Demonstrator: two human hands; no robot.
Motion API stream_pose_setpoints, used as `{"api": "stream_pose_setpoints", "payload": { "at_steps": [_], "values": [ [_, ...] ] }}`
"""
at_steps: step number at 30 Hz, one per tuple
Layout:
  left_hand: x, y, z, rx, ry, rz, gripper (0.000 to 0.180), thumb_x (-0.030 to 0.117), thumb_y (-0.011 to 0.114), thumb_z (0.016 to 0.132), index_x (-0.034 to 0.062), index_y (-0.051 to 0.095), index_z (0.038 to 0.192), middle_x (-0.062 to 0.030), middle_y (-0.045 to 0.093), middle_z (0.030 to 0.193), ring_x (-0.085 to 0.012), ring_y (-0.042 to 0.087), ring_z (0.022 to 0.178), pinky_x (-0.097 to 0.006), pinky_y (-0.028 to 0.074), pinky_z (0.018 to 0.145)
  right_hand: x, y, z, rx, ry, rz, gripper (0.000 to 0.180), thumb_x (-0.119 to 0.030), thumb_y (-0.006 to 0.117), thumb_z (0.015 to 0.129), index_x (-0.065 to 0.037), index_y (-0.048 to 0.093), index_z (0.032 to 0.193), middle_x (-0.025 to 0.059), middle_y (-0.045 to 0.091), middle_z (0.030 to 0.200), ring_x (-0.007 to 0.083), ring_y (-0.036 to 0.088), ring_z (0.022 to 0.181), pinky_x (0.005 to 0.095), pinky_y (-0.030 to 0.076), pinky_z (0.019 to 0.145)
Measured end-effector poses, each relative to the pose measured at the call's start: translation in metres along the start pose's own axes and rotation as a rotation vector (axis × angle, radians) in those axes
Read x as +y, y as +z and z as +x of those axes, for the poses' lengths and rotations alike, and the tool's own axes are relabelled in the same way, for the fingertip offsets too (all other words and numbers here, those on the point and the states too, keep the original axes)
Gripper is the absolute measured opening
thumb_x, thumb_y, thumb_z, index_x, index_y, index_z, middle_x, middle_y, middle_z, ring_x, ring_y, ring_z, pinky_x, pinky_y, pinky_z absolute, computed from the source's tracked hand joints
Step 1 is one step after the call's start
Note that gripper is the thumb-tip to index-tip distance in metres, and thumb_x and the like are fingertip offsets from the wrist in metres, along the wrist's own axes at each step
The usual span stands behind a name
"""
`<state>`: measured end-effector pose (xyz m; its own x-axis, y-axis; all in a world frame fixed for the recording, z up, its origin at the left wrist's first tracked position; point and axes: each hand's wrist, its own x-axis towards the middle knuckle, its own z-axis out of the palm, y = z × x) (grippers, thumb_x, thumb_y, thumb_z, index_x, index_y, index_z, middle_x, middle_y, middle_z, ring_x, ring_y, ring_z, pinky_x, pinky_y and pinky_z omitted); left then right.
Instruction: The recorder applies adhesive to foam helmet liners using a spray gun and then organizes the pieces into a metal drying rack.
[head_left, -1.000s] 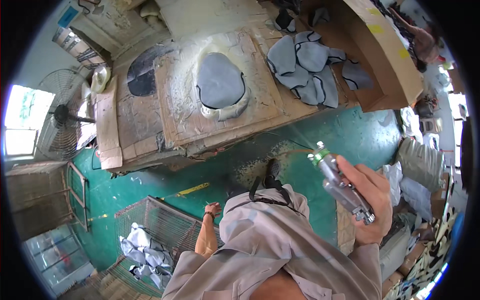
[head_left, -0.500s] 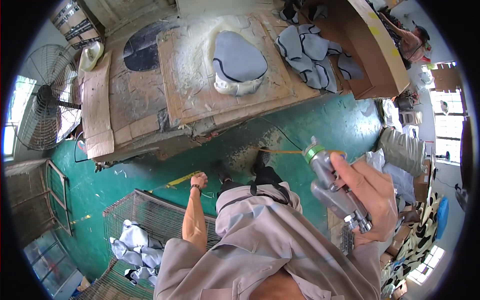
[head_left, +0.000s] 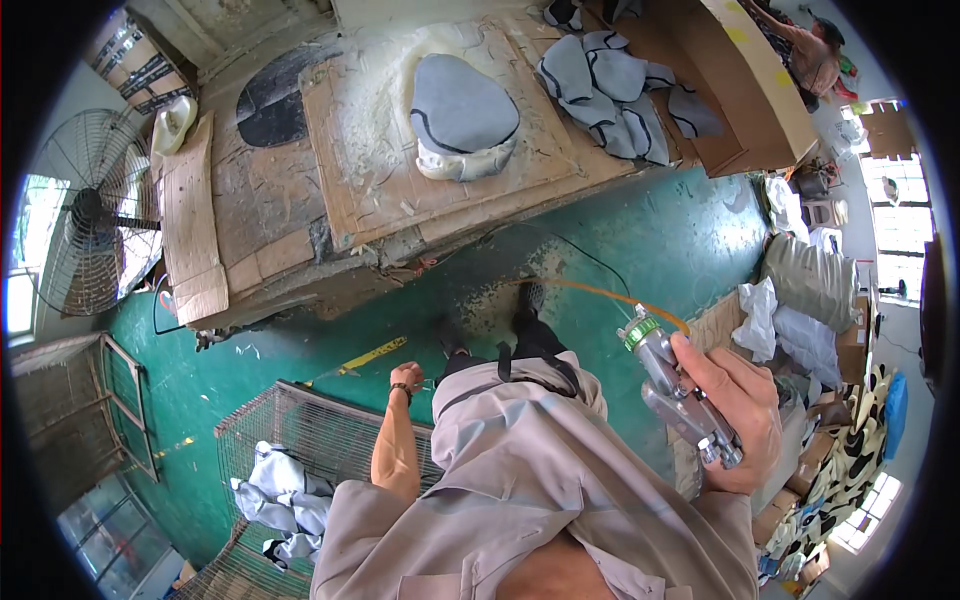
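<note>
My right hand (head_left: 742,405) grips a metal spray gun (head_left: 684,385) with a green ring, held out to the right with its nozzle pointing up and left. An orange hose (head_left: 600,291) runs near the gun's front end. At my left side, my left hand (head_left: 407,377) hangs with its fingers curled, and I see nothing in it. On the cardboard-covered table (head_left: 400,215) ahead, a grey fabric piece (head_left: 462,100) with a black curved line lies over a pale, rounded form (head_left: 468,165). Both hands are apart from it.
Several grey pieces (head_left: 612,85) are heaped beside an open cardboard box (head_left: 755,100) at the table's right. A wire rack (head_left: 300,425) with more grey pieces (head_left: 280,490) stands at lower left. A large fan (head_left: 90,205) is far left; another person (head_left: 815,60) is far right.
The spray gun in my right hand has moved slightly right and down. My left hand has shifted a little lower. The table appears slightly farther up and left.
</note>
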<state>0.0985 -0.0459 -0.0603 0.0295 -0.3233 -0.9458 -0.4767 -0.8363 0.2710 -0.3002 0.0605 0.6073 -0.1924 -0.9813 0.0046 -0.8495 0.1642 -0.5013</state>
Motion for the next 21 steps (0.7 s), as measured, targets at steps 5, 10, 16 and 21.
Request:
{"api": "stream_pose_setpoints", "payload": {
  "at_steps": [5, 10, 16, 21],
  "values": [
    [0.013, 0.012, -0.011, 0.048, -0.075, -0.075, 0.027, 0.02, 0.066, 0.097, 0.0125, 0.071, 0.122, -0.0065, 0.076, 0.101, -0.0241, 0.074, 0.084, -0.045, 0.061, 0.069, 0.061, -0.017, -0.007, 0.052, 0.114, 0.14, 0.066, -0.004, 0.071, 0.072, 0.004, 0.062, 0.137, 0.0157, 0.067, 0.087, 0.0319, 0.07, 0.076, 0.0387, 0.055, 0.066],
    [0.054, 0.049, -0.031, 0.069, 0.008, -0.008, 0.032, 0.018, 0.068, 0.096, 0.0088, 0.069, 0.127, -0.0064, 0.076, 0.098, -0.0213, 0.073, 0.08, -0.04, 0.06, 0.064, 0.136, -0.046, -0.016, 0.027, 0.072, 0.273, 0.071, -0.015, 0.071, 0.076, 0.003, 0.057, 0.143, 0.018, 0.07, 0.095, 0.036, 0.07, 0.08, 0.04, 0.057, 0.073],
    [0.102, 0.101, -0.056, 0.072, 0.094, 0.092, 0.031, 0.024, 0.069, 0.098, 0.0096, 0.071, 0.125, -0.0053, 0.076, 0.102, -0.018, 0.074, 0.085, -0.039, 0.061, 0.068, 0.208, -0.08, -0.012, -0.167, -0.025, 0.385, 0.076, -0.015, 0.073, 0.076, 0.002, 0.053, 0.148, 0.0155, 0.071, 0.101, 0.035, 0.07, 0.085, 0.0411, 0.056, 0.074],
    [0.131, 0.14, -0.065, 0.042, 0.221, 0.075, 0.029, 0.024, 0.067, 0.1, 0.0104, 0.071, 0.125, -0.005, 0.076, 0.104, -0.0171, 0.073, 0.088, -0.037, 0.061, 0.07, 0.254, -0.094, -0.01, -0.112, -0.034, 0.405, 0.073, -0.019, 0.073, 0.078, 0.002, 0.054, 0.146, 0.0151, 0.07, 0.098, 0.0354, 0.069, 0.083, 0.0414, 0.056, 0.072]
  ]
}}
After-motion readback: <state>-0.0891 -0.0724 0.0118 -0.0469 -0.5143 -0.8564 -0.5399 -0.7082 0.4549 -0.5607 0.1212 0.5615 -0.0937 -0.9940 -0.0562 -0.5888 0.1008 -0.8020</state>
